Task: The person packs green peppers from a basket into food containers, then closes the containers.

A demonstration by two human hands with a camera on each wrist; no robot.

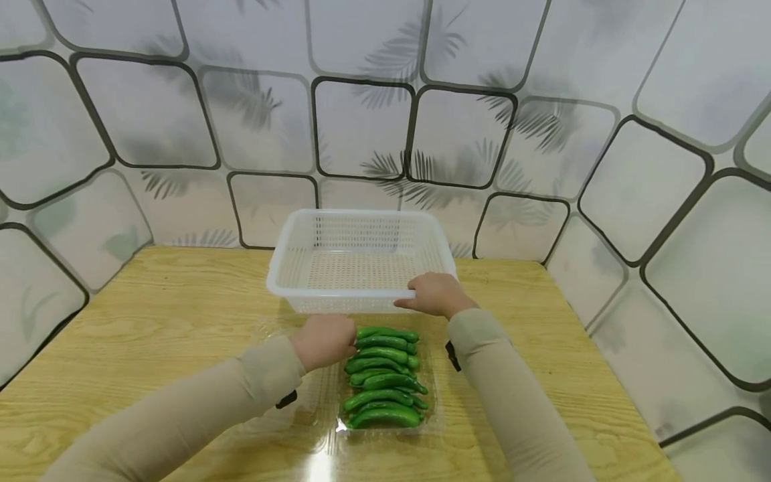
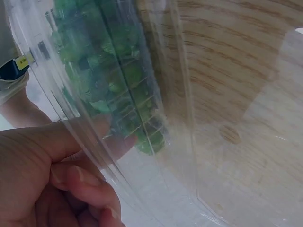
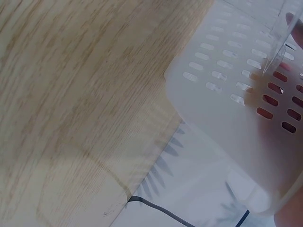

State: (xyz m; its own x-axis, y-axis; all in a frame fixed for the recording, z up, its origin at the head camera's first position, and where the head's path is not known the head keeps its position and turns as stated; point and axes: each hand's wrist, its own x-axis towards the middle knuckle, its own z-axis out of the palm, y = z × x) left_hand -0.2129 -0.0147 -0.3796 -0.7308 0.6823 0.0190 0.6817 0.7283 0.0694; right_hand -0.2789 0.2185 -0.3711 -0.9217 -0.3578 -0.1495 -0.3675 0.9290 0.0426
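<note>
My right hand (image 1: 436, 293) grips the near right corner of a white perforated plastic basket (image 1: 349, 293), with nothing visible inside it. The basket's side wall (image 3: 213, 109) hides part of that hand in the right wrist view. Nearer to me lies a clear plastic clamshell container (image 1: 430, 402) holding several long, slim green peppers (image 1: 385, 381), stacked crosswise. My left hand (image 1: 325, 341) is at the container's far left part; in the left wrist view its fingers (image 2: 85, 184) are curled and pinch the clear plastic edge (image 2: 94, 156). The container's lid (image 1: 277, 408) extends left, hard to make out.
The wooden table (image 1: 150, 321) carries everything. A patterned wall (image 1: 361, 134) rises close behind the basket, and another wall section (image 1: 693, 301) bounds the right side. Dark wrist devices (image 1: 453, 356) sit under both sleeves.
</note>
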